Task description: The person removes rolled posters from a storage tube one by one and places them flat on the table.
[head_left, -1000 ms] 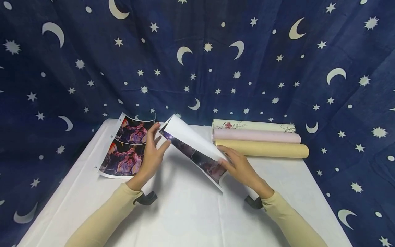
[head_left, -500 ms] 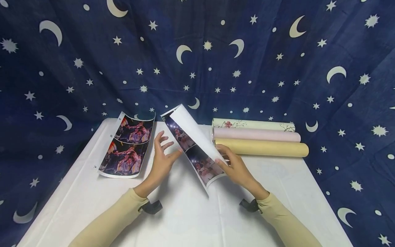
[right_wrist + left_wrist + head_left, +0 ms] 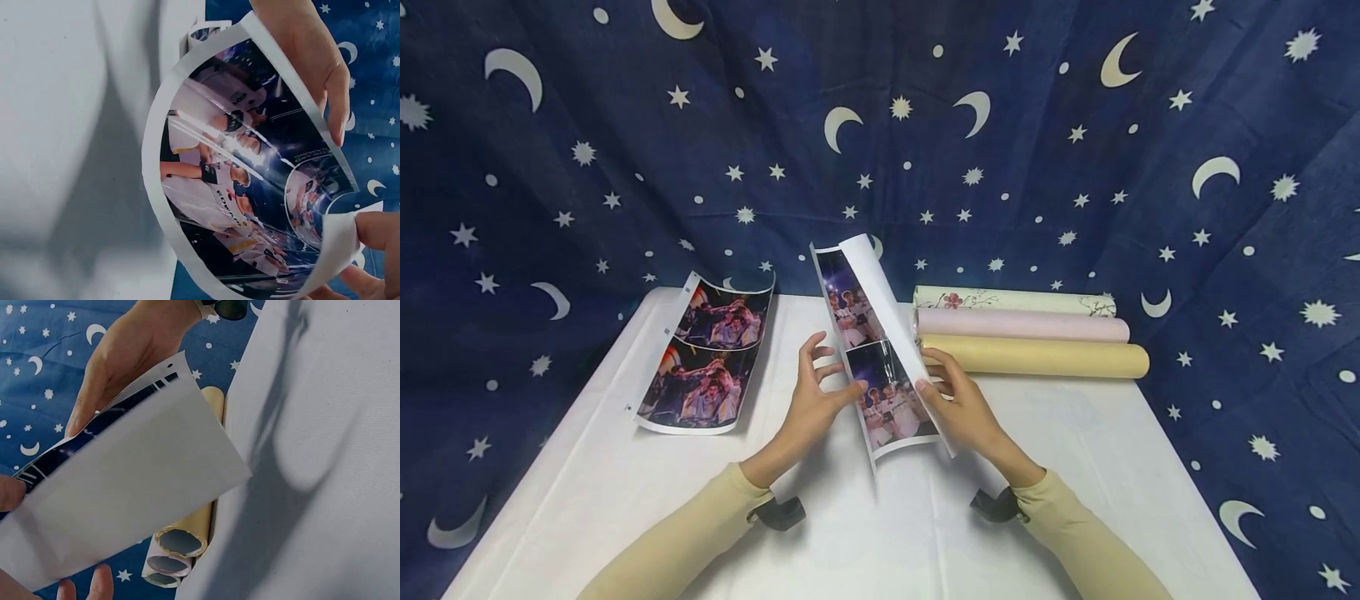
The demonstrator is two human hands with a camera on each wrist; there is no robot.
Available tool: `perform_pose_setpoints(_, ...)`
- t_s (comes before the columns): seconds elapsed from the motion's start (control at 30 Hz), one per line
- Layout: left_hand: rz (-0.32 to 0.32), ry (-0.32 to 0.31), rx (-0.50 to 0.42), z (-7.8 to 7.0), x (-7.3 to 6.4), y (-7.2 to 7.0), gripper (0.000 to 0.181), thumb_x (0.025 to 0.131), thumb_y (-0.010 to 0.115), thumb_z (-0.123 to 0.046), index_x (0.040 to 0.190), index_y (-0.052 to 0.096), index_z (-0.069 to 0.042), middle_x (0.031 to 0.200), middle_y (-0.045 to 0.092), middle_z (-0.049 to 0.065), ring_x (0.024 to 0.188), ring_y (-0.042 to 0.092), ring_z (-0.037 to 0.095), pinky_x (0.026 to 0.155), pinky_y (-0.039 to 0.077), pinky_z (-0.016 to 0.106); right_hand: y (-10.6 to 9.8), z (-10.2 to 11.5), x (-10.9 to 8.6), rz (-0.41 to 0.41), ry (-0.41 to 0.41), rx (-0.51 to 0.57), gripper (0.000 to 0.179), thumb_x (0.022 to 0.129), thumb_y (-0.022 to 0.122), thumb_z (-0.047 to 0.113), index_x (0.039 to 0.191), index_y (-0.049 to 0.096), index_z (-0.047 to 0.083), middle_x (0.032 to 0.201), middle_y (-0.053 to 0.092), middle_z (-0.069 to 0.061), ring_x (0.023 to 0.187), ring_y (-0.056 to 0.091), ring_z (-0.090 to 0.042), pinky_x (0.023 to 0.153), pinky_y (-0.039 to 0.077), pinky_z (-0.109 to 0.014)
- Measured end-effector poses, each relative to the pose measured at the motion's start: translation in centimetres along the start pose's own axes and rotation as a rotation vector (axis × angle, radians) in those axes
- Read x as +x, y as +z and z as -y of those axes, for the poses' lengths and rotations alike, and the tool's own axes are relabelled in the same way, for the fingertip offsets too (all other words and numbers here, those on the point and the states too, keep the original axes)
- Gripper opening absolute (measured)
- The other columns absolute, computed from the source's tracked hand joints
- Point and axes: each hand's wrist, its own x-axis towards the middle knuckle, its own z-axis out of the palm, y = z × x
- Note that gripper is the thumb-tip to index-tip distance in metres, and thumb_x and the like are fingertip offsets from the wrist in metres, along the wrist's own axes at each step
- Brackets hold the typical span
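A glossy photo print [image 3: 880,367] with two pictures stands tilted above the table, its right side curled over so that the white back shows. My right hand [image 3: 964,410] holds this curled edge, thumb on the white paper. At the lower left edge, my left hand [image 3: 816,400] has its thumb on the printed face and its other fingers beside the edge. In the left wrist view the white back [image 3: 137,475] fills the middle, with left fingertips [image 3: 100,584] below it. In the right wrist view the printed face [image 3: 219,162] bows between both hands.
A second photo print [image 3: 707,367], slightly curled, lies on the white-covered table [image 3: 835,542] at left. Back right lie three rolls: floral [image 3: 1015,302], pink [image 3: 1026,326] and yellow [image 3: 1037,357]. A dark blue curtain [image 3: 880,100] with moons and stars hangs behind.
The print has turned more upright, showing more of its pictures. My left hand let go of its upper corner, moved down and right, and now meets its lower left edge. My right hand keeps its hold.
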Motion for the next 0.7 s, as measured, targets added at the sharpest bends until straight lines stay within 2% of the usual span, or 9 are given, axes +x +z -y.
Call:
perform_pose_setpoints(0.1, 0.001, 0.01, -0.022, 0.04, 0.05, -0.01, 0.09, 0.082, 0.074, -0.009, 0.151, 0.019, -0.025, 0.143, 0.033, 0.008, 0.13, 0.047, 0.031, 0.086, 0.05, 0.03, 0.13, 0.04, -0.09, 0.001, 0.016, 0.0, 0.052, 0.1, 0.057, 0.022, 0.148, 0.037, 0.018, 0.132, 0.059, -0.024, 0.113, 0.064, -0.041, 0.087, 0.058, -0.044)
perform_pose_setpoints(0.27, 0.009, 0.035, -0.13, 0.12, 0.24, -0.1, 0.078, 0.087, 0.063, 0.001, 0.15, 0.024, -0.023, 0.141, 0.037, 0.011, 0.125, 0.051, 0.03, 0.086, 0.052, 0.022, 0.09, -0.31, -0.08, -0.021, 0.024, 0.022, 0.048, 0.101, 0.055, 0.021, 0.146, 0.039, 0.02, 0.131, 0.06, -0.023, 0.113, 0.065, -0.039, 0.089, 0.057, -0.044)
perform_pose_setpoints(0.4, 0.02, 0.044, -0.203, 0.1, 0.19, -0.15, 0.072, 0.089, 0.057, 0.004, 0.149, 0.026, -0.023, 0.139, 0.04, 0.011, 0.115, 0.057, 0.023, 0.084, 0.054, 0.022, 0.05, -0.65, -0.07, -0.051, -0.007, 0.005, 0.048, 0.1, 0.056, 0.02, 0.146, 0.04, 0.019, 0.132, 0.06, -0.022, 0.111, 0.066, -0.039, 0.087, 0.058, -0.045)
perform_pose_setpoints(0.53, 0.027, 0.06, -0.222, 0.05, 0.04, -0.29, 0.069, 0.091, 0.052, 0.006, 0.148, 0.026, -0.022, 0.139, 0.044, 0.012, 0.099, 0.062, 0.013, 0.078, 0.054, 0.022, 0.04, -0.64, -0.05, -0.083, -0.04, -0.036, 0.051, 0.099, 0.059, 0.02, 0.146, 0.04, 0.018, 0.136, 0.057, -0.02, 0.109, 0.067, -0.037, 0.083, 0.06, -0.04)
perform_pose_setpoints(0.7, 0.038, 0.1, -0.245, -0.07, 0.0, -0.6, 0.065, 0.092, 0.046, 0.007, 0.149, 0.026, -0.019, 0.138, 0.047, 0.015, 0.094, 0.065, 0.01, 0.076, 0.054, 0.022, -0.2, -0.6, -0.05, -0.151, -0.102, -0.125, 0.054, 0.096, 0.062, 0.017, 0.146, 0.04, 0.018, 0.14, 0.054, -0.015, 0.111, 0.066, -0.034, 0.079, 0.06, -0.033)
